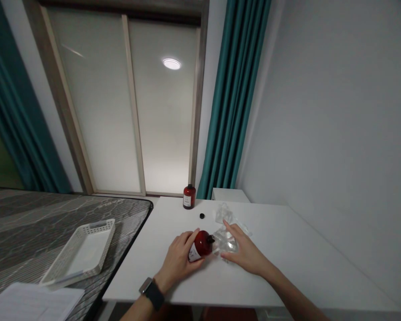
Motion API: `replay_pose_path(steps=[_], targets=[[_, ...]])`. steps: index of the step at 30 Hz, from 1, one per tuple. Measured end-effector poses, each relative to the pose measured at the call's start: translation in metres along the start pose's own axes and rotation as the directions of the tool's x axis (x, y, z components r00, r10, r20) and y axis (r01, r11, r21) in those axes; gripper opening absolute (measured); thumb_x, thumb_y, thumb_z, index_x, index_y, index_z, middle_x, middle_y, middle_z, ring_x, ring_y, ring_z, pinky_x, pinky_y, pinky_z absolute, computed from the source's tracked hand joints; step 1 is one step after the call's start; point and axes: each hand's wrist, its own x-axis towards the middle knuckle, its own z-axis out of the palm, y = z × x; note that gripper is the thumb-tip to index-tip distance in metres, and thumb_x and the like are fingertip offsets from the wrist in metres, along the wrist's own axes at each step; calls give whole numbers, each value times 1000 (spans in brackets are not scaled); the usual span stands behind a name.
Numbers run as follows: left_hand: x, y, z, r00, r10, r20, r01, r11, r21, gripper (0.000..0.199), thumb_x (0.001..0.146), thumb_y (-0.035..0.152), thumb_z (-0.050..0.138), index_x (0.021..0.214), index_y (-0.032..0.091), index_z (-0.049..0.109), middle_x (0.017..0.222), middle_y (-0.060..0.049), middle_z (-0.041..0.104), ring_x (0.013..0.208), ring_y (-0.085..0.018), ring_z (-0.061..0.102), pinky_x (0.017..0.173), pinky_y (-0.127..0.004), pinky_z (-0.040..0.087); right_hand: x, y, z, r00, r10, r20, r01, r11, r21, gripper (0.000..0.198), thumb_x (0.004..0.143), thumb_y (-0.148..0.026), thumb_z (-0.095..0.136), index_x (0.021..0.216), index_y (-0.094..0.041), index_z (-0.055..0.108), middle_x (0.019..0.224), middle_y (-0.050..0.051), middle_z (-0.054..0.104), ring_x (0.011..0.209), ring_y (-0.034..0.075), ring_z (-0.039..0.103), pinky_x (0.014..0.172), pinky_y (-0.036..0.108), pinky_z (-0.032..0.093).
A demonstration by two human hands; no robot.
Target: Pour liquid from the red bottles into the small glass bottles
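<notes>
My left hand [181,256] is wrapped round a dark red bottle [203,240] with a white label. The bottle lies tilted, its dark neck end pointing right. Facing that neck is my right hand [242,249], its thumb and forefinger spread wide apart. Crumpled clear plastic [225,240] shows between those fingers, and I cannot make out a firm grip on it. A small black cap [202,216] lies on the white table [257,285], beyond the held bottle. Farther back stands a second dark red bottle [189,197], upright with a black top.
More clear plastic [223,213] lies behind my right hand. To the left, a white basket [82,252] and white papers [33,303] rest on a dark grey surface [127,218]. A wall [337,133] bounds the right side. Beyond the table are a green curtain [235,98] and a white box-like piece [230,195].
</notes>
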Motion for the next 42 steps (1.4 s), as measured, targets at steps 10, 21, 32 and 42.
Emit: replay_pose_path(steps=[10,21,32,42], targets=[[-4,1,2,1000,-31,2,31,997,-69,82,79,32,75,151,24,36,128,-15,61,110,-31,64,93,-46,56,2,-2,-4,1000,-26,13,27,998,-58,90,75,-29,77,155,-23,35,137,11,55,131,30,51,116,50,34],[-7,4,7,997,-70,-25,66,988,-137,80,78,29,75,149,24,38,130,-15,61,113,-31,64,95,-47,55,4,0,-6,999,-9,34,13,995,-101,95,74,-31,79,156,-26,33,146,12,50,136,32,47,117,50,32],[-10,6,13,994,-97,-45,88,982,-164,81,77,25,77,148,22,37,128,-15,61,113,-31,63,95,-47,55,5,1,-9,998,-7,61,13,996,-92,95,75,-30,81,156,-25,32,152,14,45,142,31,41,120,50,28],[-13,5,20,991,-102,-82,89,985,-151,84,76,23,76,149,23,35,127,-14,61,112,-31,64,94,-47,56,7,-1,-11,997,-37,71,45,993,-106,95,74,-35,81,155,-26,34,147,13,49,138,31,45,118,50,32]])
